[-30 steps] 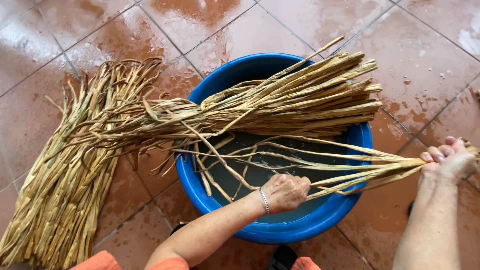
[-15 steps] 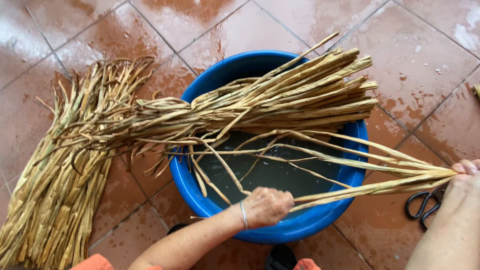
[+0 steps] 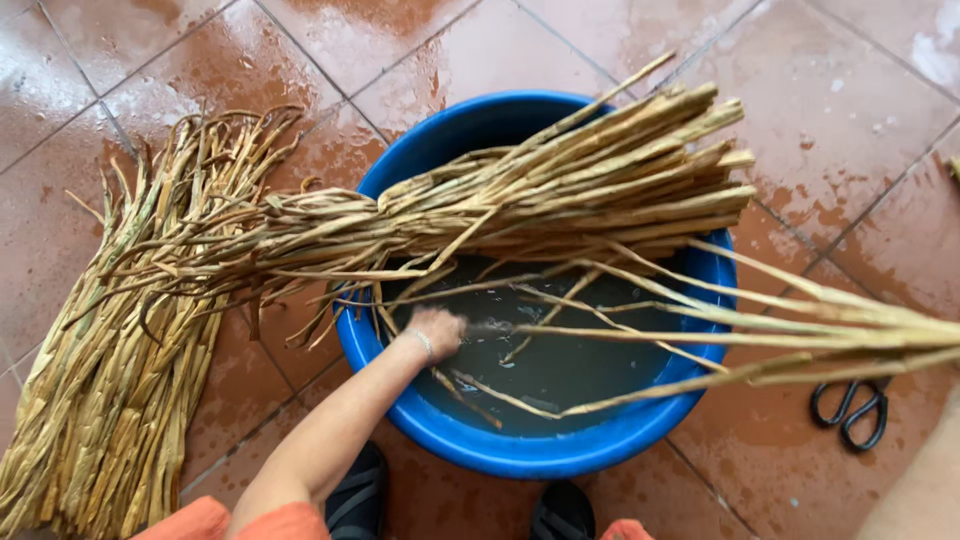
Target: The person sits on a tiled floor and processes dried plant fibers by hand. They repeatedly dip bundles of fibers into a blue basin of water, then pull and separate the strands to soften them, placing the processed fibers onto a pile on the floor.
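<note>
Fingers of the left hand (image 3: 437, 330) curl downward into the blue tub (image 3: 560, 455), closed around the thin ends of several long dried stalks (image 3: 700, 335) at the surface of the dark water (image 3: 570, 365); motion blur hides how tightly they grip. A thin bracelet (image 3: 424, 344) circles the wrist. These stalks fan out from the hand across the tub and run off the right edge of the view. The right hand lies outside the view, with only a strip of forearm showing at the lower right corner, so the state of its fingers cannot be told. A thick bundle of stalks (image 3: 560, 195) rests across the far rim of the tub, cut ends pointing right, thin ends trailing left. Those thin ends overlap a larger heap of stalks (image 3: 110, 400) lying on the wet red floor tiles (image 3: 120, 60) to the left of the tub. Black-handled scissors (image 3: 850, 408) lie on the tiles just right of the tub, beneath the stalks. Two dark shoes (image 3: 358, 495) show at the near side of the tub.
</note>
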